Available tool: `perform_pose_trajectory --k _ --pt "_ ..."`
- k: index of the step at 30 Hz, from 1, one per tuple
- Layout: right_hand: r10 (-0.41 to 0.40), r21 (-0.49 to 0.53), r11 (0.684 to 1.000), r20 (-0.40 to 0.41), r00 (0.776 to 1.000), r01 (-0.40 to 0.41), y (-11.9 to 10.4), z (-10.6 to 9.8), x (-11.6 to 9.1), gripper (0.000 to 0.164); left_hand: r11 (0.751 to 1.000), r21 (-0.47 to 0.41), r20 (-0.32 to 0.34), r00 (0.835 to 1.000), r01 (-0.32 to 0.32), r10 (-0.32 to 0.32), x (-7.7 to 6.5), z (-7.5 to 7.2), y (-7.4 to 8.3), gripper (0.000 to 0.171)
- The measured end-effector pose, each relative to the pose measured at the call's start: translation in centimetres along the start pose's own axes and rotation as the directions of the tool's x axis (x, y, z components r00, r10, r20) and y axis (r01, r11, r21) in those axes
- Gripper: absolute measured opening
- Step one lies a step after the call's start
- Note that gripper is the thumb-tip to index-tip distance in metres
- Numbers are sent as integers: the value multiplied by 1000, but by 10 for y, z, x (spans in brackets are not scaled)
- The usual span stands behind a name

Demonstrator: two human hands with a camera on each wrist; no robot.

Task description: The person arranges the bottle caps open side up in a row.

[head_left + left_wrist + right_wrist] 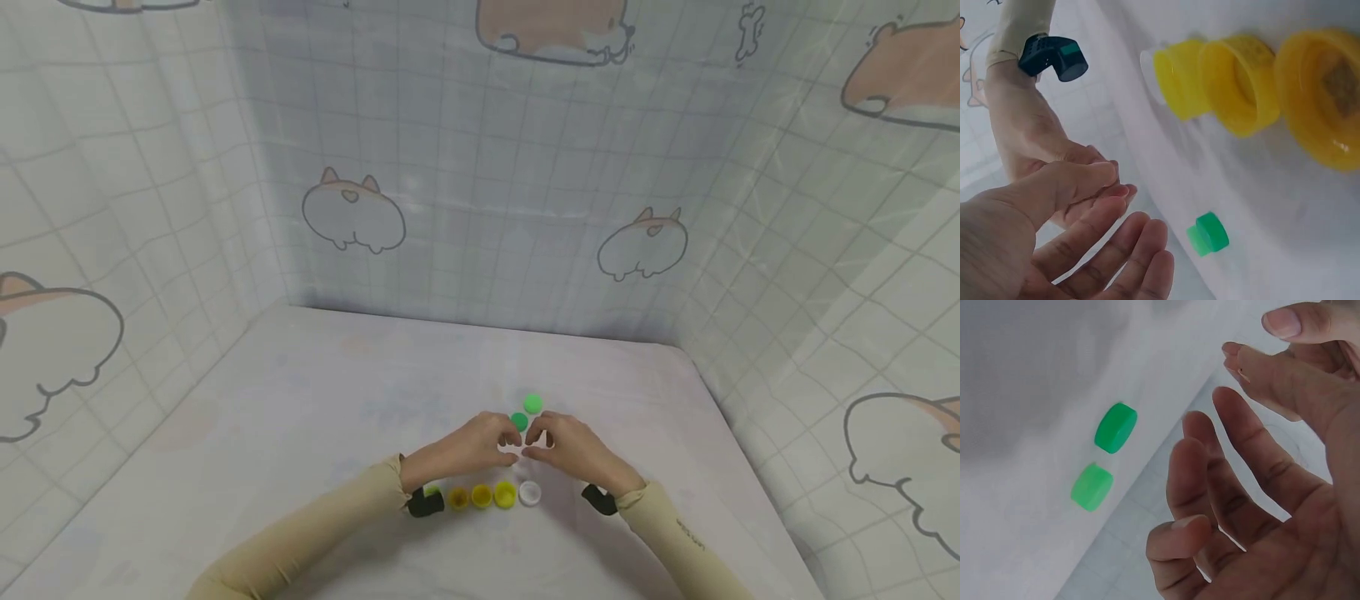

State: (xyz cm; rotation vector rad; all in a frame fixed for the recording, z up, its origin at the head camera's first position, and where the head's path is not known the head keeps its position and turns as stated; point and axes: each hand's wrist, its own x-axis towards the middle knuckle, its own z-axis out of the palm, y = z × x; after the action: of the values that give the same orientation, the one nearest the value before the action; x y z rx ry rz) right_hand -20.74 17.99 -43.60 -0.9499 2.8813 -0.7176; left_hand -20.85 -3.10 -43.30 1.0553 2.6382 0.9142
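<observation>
My left hand (483, 442) and right hand (576, 446) face each other above the table, fingers relaxed and bent, with nothing visible held in either. Their thumbs and fingertips come close together in the head view. Just beyond the fingers lie a dark green bottle cap (519, 422) and a light green cap (533, 403); both stand side by side in the right wrist view. Nearer the body, a row of caps runs below the hands: an amber cap (458, 499), an orange-yellow cap (482, 497), a bright yellow cap (505, 495) and a white cap (530, 493).
Another light green cap (432, 492) at the row's left end is partly hidden by the black wrist camera (426, 503). A second black wrist camera (600, 500) sits under the right wrist. Grid-patterned cloth walls (487, 275) with cartoon dogs enclose the white table (315, 375).
</observation>
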Motion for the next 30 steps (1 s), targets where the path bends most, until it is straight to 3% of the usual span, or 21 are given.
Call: perform_pose_trajectory --k 12,19,30 --pt "43 45 998 -52 998 -41 13 2 9 26 997 24 6 997 75 -75 11 -7 -13 15" --pt "89 36 996 -43 995 -88 20 3 16 34 992 41 40 991 123 -125 20 -11 -20 18" --pt "132 75 989 -19 991 -130 29 8 27 40 982 58 17 983 179 -180 36 -11 -27 28"
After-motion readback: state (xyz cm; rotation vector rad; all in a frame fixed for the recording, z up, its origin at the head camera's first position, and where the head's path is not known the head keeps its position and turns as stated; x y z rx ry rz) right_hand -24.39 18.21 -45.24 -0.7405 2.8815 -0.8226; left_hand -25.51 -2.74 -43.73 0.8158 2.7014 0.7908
